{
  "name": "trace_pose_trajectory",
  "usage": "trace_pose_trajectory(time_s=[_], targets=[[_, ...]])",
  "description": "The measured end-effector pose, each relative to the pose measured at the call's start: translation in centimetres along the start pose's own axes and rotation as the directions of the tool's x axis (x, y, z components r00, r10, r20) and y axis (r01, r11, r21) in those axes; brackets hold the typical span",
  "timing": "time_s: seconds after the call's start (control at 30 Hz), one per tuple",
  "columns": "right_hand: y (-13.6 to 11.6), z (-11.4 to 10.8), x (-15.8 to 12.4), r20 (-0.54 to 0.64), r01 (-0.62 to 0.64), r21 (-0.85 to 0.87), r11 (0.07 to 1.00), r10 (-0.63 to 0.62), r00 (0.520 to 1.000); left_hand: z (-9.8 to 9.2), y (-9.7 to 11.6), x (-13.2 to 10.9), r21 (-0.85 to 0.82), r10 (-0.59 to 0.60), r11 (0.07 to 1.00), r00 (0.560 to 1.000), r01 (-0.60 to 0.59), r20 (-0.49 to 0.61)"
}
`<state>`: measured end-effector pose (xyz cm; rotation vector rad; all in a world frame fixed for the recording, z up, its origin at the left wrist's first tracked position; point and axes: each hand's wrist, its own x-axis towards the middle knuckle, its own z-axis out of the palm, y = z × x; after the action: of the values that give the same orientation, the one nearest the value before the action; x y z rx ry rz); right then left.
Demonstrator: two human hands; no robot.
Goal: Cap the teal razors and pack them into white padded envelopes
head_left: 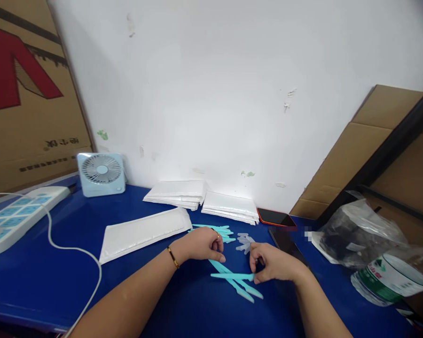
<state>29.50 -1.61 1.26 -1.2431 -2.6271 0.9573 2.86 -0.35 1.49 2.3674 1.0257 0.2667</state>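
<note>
My right hand (273, 264) pinches the wide end of a turquoise eyebrow razor (231, 276) between thumb and fingers. This razor lies across two more turquoise razors (240, 292) that point down to the right on the blue table. My left hand (202, 244) hovers just above and left of them, its fingers loosely curled and the thumb apart, with nothing visible in its grip. Behind the left hand is a pile of similar turquoise razors (225, 231), partly hidden by it. Several small translucent caps (245, 240) lie beyond my right hand.
White padded envelopes lie left (144, 232) and in two stacks (178, 191) (231, 206) by the wall. Two phones (277, 218) (285, 241), a plastic bag (352, 234) and a large bottle (391, 279) are right. A fan (102, 173) and power strip (24, 213) stand left.
</note>
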Motion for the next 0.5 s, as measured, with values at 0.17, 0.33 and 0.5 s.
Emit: trace_pose_trajectory(time_s=[0.17, 0.33, 0.5], targets=[[-1.0, 0.8, 1.0, -0.055, 0.023, 0.015, 1.000, -0.022, 0.998, 0.9, 0.6, 0.1, 0.078, 0.086, 0.993, 0.996, -0.086, 0.014], [-0.8, 0.6, 1.5, -0.221, -0.010, 0.037, 0.999, 0.018, 0.975, 0.4, -0.1, 0.3, 0.227, 0.039, 0.974, 0.994, -0.014, -0.105], [-0.3, 0.5, 1.8, -0.317, -0.033, 0.075, 0.997, 0.055, 0.947, -0.1, -0.5, 0.4, 0.242, 0.044, 0.970, 0.984, -0.002, -0.171]])
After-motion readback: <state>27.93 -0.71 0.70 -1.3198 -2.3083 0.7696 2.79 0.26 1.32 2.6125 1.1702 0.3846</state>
